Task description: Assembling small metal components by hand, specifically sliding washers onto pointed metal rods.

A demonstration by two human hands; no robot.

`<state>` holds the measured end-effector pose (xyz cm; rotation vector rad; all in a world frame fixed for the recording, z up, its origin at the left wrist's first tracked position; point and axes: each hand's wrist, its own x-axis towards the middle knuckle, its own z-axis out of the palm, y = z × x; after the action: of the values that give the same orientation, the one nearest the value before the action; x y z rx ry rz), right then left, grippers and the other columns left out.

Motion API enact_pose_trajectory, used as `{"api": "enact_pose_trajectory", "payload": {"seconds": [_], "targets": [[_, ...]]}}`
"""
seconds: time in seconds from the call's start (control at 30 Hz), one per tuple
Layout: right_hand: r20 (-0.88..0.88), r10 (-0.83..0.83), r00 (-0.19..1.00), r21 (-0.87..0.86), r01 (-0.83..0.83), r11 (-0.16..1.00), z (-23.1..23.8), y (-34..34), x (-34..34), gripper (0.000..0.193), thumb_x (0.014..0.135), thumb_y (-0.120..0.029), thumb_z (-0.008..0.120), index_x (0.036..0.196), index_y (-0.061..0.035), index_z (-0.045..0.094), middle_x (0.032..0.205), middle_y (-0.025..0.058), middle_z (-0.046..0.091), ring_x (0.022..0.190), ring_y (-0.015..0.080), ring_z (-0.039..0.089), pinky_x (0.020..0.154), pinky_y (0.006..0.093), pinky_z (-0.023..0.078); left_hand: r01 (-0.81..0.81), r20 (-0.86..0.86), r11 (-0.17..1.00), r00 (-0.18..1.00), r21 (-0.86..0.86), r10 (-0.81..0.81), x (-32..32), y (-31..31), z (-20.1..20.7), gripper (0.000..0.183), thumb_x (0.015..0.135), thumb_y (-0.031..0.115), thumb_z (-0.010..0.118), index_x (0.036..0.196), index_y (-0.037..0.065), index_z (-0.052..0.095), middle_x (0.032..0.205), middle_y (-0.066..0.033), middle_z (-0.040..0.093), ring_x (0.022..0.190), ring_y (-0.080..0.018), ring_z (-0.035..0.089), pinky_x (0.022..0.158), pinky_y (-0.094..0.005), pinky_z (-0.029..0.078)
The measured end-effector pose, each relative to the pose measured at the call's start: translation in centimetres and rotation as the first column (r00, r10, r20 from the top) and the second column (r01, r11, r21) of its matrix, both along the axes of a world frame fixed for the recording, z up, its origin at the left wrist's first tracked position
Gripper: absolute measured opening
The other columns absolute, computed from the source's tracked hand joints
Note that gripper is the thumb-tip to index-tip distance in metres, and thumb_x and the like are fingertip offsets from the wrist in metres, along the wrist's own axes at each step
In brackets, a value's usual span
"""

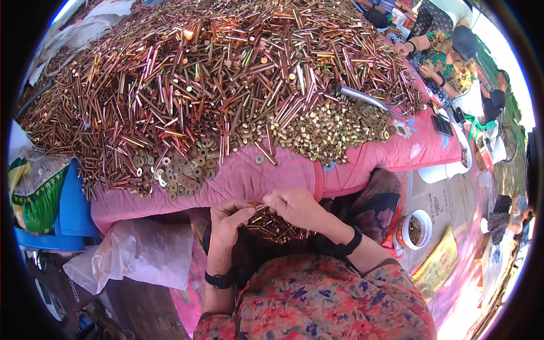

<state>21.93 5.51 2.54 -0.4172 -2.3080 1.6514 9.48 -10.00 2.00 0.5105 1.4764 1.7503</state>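
Observation:
My left hand [228, 220] and my right hand [296, 207] meet at the near edge of a pink quilted cover. Both are closed, with fingertips pinched round a short gold-coloured metal piece [260, 208], perhaps a bolt; the fingers hide most of it. Below them, in my lap, lies a heap of similar bolts [277, 228]. Ahead rises a large mound of coppery metal bolts and tubes [215, 73]. Small brassy nuts [317, 133] lie along its near right side. Flat round washers [184, 175] are piled at the near left, and more washers [371, 122] sit beyond the nuts.
A bent metal tube [362, 97] rests on the mound's right side. A phone [442, 125] lies on the pink cover [260, 173]. A blue container [73, 209] and clear plastic sheet [136, 255] are at left, a white bucket [416, 229] at right. Several people work at the far right.

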Motion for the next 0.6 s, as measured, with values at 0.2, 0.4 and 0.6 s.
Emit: {"api": "enact_pose_trajectory", "payload": {"seconds": [0.2,0.4,0.6], "targets": [[-0.009,0.013,1.000,0.272,-0.010,0.962,-0.1,0.1,0.0,0.024,0.089,-0.024,0.060,0.086,-0.0001,0.057,0.068,0.0050,0.055,0.061,0.0129,0.054,0.056,0.0264,0.043,-0.016,0.045,1.000,0.999,-0.008,0.016,-0.1,0.1,0.2,0.009,0.072,0.006,0.071,0.076,-0.001,0.067,0.059,-0.0013,0.058,0.047,-0.0042,0.044,0.045,-0.0181,0.028],[-0.005,-0.059,0.998,-0.093,0.059,0.994,1.0,-0.2,-0.4,0.028,0.087,-0.025,0.063,0.078,0.0010,0.056,0.065,0.0096,0.057,0.062,0.0182,0.057,0.057,0.0296,0.044,0.016,0.092,1.000,0.996,0.000,-0.016,-0.4,-0.1,-0.2,0.010,0.072,0.007,0.073,0.077,0.000,0.068,0.063,-0.0017,0.062,0.051,-0.0041,0.048,0.047,-0.0177,0.032],[-0.074,0.011,0.997,0.058,-0.007,0.998,0.2,0.5,-0.4,0.039,0.092,-0.034,0.054,0.077,0.0015,0.058,0.062,0.0123,0.057,0.056,0.0231,0.055,0.054,0.0317,0.043,0.253,0.014,0.966,0.968,-0.049,-0.252,-1.5,-0.9,-0.3,0.011,0.075,0.008,0.071,0.081,-0.001,0.069,0.066,-0.0016,0.063,0.058,-0.0057,0.053,0.052,-0.0187,0.038]]}}
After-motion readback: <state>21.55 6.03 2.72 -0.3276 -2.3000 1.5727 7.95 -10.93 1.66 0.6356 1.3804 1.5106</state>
